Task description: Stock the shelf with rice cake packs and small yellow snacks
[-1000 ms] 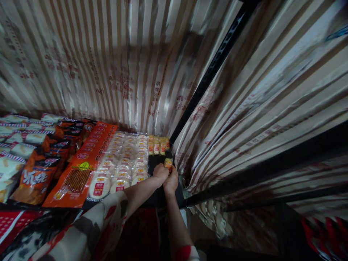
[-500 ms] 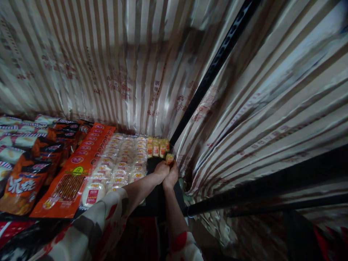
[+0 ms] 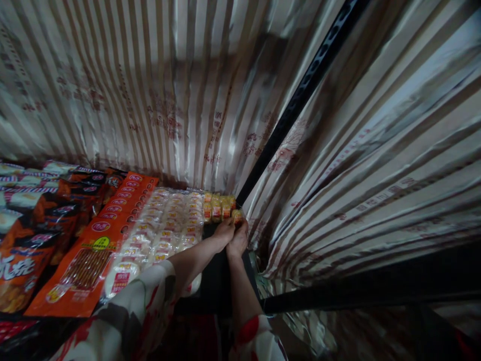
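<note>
Both of my hands meet at the right end of a dark shelf. My left hand and my right hand are closed around the lower part of a small yellow snack packet. It is held upright, just in front of a short row of similar yellow packets. Exact finger positions are partly hidden and dim. To the left of my hands lie columns of clear-wrapped round white rice crackers, overlapping one another.
Further left are overlapping orange bags of stick snacks and orange-black snack bags. A black metal post rises at the shelf's back right corner. Striped plastic sheeting hangs behind and to the right. A dark rail runs rightward.
My hands and the yellow packet have moved very slightly, staying by the post at the end of the yellow row. The view has shifted a little, with the left-hand bags sliding lower and left.
</note>
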Action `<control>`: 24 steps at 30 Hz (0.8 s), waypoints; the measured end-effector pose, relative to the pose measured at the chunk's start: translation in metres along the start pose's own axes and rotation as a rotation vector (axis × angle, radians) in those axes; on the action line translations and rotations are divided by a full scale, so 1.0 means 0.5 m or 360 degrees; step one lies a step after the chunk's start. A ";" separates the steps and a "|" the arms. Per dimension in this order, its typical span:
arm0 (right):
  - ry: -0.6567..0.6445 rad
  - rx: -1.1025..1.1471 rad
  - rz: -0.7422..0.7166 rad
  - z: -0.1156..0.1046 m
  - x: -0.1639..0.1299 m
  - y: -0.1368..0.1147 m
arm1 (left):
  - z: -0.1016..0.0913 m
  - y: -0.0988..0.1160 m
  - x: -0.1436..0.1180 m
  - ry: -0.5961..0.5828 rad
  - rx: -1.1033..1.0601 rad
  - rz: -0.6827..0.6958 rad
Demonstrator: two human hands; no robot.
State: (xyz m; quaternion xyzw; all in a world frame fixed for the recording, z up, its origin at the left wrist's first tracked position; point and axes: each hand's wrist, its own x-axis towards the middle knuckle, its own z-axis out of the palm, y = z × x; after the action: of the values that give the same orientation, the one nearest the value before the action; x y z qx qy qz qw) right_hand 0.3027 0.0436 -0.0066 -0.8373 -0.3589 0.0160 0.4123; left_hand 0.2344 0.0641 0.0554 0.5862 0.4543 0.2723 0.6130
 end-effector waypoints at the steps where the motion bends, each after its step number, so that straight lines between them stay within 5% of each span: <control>1: 0.0023 0.0014 -0.0026 0.001 0.003 -0.001 | -0.003 0.002 -0.001 -0.0005 0.0006 -0.0015; 10: 0.0045 0.0021 -0.0100 0.011 0.033 -0.011 | -0.010 0.023 -0.020 -0.0040 0.0107 -0.0102; 24: -0.0068 0.0060 -0.0229 0.014 0.041 -0.001 | -0.010 0.000 -0.008 -0.0031 0.0104 -0.0001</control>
State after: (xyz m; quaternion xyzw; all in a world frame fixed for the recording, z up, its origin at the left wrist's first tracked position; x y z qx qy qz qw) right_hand 0.3152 0.0612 -0.0055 -0.8008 -0.4264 0.0108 0.4204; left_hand 0.2285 0.0631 0.0566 0.6084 0.4570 0.2515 0.5981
